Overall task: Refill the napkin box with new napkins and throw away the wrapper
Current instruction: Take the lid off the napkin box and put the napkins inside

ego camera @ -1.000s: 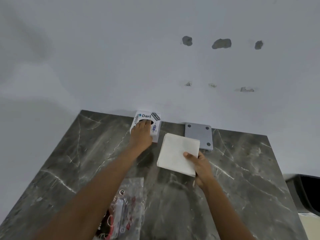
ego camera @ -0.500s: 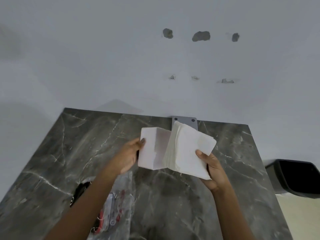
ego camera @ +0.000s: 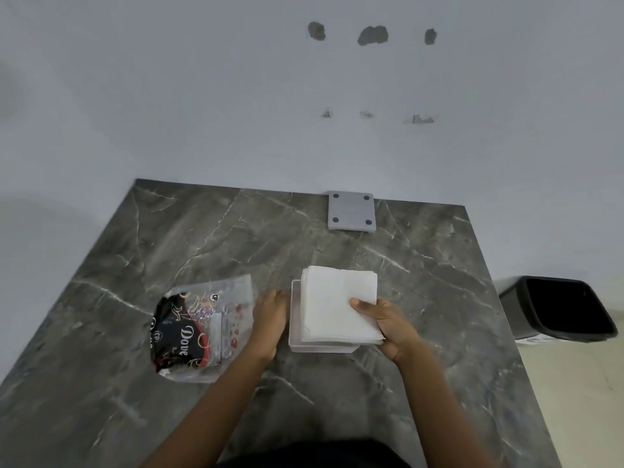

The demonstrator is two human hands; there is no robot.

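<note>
Two hands over dark marble worktop. Right hand grips one stack of white napkins, laid over one open white napkin box. Left hand braces the box's left wall, fingers curled against it. One clear printed wrapper lies left. One grey plate by wall; one black bin on floor, right.

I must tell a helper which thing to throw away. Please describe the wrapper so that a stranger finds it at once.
Start at the dark marble table. On its left side, beside the left hand, lies the wrapper, flat and empty. It is crinkled clear plastic with a black and red print reading "Dove", unlike the plain white napkins nearby.
</note>
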